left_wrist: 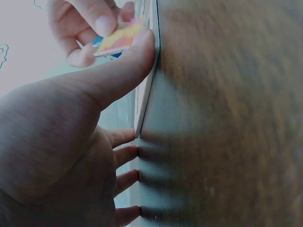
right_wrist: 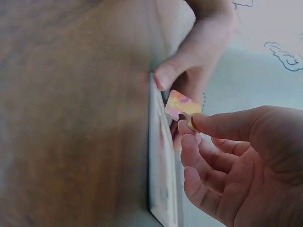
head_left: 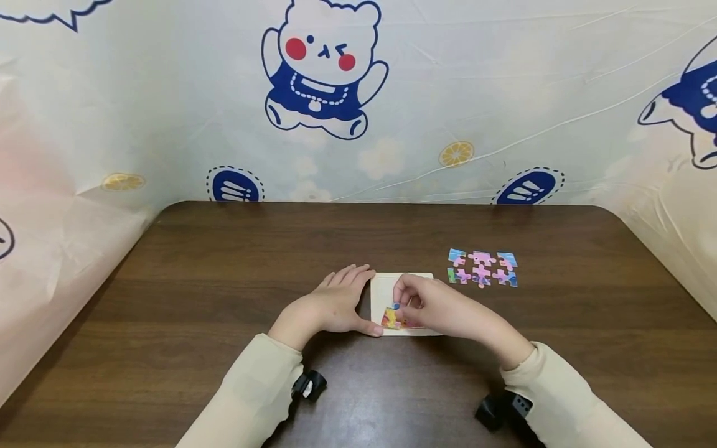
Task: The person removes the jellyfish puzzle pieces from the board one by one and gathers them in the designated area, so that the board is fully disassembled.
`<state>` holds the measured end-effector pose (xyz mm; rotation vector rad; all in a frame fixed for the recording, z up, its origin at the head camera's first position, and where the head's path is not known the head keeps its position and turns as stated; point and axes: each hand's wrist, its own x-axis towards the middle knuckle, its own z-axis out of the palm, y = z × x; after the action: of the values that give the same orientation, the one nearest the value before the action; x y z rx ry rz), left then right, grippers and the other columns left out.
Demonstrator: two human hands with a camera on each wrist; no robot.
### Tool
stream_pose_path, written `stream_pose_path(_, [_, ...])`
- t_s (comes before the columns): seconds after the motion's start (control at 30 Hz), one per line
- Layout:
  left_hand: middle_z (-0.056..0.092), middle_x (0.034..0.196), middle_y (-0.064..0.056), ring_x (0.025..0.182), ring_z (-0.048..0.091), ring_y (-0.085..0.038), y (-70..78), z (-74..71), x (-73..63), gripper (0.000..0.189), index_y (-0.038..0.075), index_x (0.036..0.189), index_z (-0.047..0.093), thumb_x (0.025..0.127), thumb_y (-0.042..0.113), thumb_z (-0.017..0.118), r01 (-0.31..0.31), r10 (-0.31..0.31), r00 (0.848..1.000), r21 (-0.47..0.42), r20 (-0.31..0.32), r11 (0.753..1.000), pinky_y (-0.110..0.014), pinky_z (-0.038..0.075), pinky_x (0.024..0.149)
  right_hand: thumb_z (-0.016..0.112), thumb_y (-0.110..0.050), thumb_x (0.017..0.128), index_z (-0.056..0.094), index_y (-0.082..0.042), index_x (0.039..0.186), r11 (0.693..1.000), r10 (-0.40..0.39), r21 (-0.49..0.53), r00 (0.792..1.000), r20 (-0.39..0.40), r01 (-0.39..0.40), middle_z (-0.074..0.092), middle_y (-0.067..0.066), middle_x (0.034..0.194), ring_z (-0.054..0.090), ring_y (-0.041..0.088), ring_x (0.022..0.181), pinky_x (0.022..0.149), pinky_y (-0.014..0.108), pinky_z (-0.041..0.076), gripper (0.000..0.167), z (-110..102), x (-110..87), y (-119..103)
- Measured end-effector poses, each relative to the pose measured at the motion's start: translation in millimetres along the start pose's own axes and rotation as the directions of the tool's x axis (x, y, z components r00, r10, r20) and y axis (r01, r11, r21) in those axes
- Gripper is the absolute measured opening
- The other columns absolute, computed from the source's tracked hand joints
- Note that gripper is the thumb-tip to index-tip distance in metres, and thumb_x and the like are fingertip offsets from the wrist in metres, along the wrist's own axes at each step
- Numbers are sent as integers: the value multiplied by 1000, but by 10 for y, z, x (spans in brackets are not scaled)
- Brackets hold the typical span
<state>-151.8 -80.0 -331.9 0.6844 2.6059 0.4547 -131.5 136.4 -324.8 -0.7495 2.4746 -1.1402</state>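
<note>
A yellow-and-pink jigsaw piece (right_wrist: 182,105) is pinched between the thumb and index finger of my right hand (head_left: 437,305). It is tilted above the lower left part of a white puzzle board (head_left: 383,287). My left hand (head_left: 338,307) lies at the board's left side, its thumb on the near left corner and its fingers spread towards the far left corner. In the left wrist view those fingertips touch the table by the board's edge. Reddish colour shows low on the board, mostly hidden beneath my right hand.
Several pink, blue and green jigsaw pieces (head_left: 482,268) lie in two rows to the right of the board, beyond my right hand. The brown wooden table (head_left: 224,267) ends at a printed cloth backdrop (head_left: 420,124), which also hangs along both sides.
</note>
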Motion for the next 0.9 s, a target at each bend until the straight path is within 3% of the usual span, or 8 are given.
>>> stream_pose_path(0.43, [16, 164, -8, 151, 9, -29, -4, 1, 3, 104, 9, 157, 23, 81, 53, 77, 8, -8, 1000, -3, 6, 1000, -50, 10, 120, 68, -2, 92, 60, -4, 97, 998, 58, -7, 998, -10, -58, 64, 1, 83, 61, 17, 78, 71, 30, 52, 9, -264, -65, 28])
stream_pose_path(0.9, [13, 165, -3, 151, 7, -25, -77, 89, 78, 108, 13, 158, 20, 78, 59, 77, 6, -6, 1000, 19, -3, 1000, -49, 9, 120, 69, -3, 92, 62, -3, 98, 988, 117, -86, 988, -98, -126, 64, 2, 82, 58, 17, 73, 66, 31, 52, 9, -590, -199, 120])
